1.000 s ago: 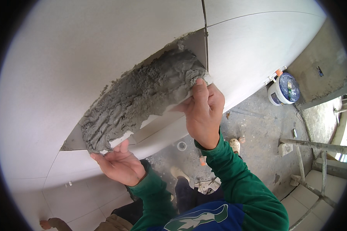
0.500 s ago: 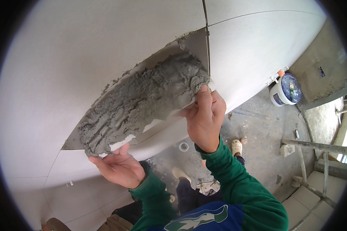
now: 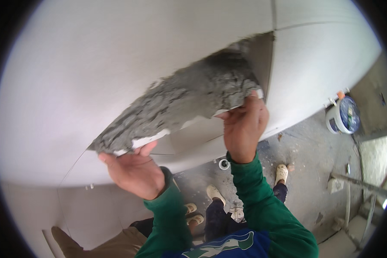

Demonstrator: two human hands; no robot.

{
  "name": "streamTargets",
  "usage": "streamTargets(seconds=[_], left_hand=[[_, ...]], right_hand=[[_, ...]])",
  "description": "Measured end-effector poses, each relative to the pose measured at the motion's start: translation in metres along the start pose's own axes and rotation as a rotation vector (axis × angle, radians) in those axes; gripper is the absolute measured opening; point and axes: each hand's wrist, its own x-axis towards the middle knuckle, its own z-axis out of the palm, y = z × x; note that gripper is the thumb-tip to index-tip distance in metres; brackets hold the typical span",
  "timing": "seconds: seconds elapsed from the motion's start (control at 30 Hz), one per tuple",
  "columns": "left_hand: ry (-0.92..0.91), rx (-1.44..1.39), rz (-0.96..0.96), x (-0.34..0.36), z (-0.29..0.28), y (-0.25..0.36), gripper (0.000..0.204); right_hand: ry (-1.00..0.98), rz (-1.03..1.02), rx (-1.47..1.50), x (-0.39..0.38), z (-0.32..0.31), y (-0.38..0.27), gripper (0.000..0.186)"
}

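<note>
A white tile [image 3: 151,138] is tilted against a gap in the tiled wall [image 3: 94,69], its upturned face thick with wet grey mortar [image 3: 180,96]. My left hand [image 3: 135,172] grips the tile's lower left corner, with the thumb on the mortar side and the fingers beneath. At the right end, my right hand [image 3: 247,127] pinches the tile's edge, thumb on top. Mortar covers most of the tile; only strips of its white near edge show. A bare dark strip of the recess [image 3: 261,56] is visible at the gap's right end.
On the grey floor to the right stands a white bucket [image 3: 334,119] with a blue lid or contents. A small white cup [image 3: 223,164] sits below the wall. A wooden frame [image 3: 361,185] stands at far right. Another person's brown-trousered leg [image 3: 103,245] is at lower left.
Both hands have pushed the mortared tile farther into the wall gap, so less of the recess shows at its left end and top. The view has shifted, and the other person's leg shows more.
</note>
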Motion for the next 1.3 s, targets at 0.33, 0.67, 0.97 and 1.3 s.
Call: streamTargets(seconds=[0.33,0.67,0.97,1.3], left_hand=[[0.080,-0.071,0.027,0.022,-0.010,-0.003,0.041],[-0.220,-0.328,0.030,0.023,-0.012,-0.012,0.046],[-0.198,-0.410,0.078,0.030,-0.017,-0.023,0.044],[-0.059,-0.350,0.097,0.027,0.001,-0.010,0.040]], right_hand=[[-0.111,-0.098,-0.015,0.005,0.025,-0.001,0.038],[-0.224,-0.166,-0.007,0.016,0.048,-0.022,0.045],[-0.308,-0.322,0.033,0.025,0.059,-0.023,0.043],[-0.333,-0.386,0.005,0.023,0.062,-0.031,0.042]])
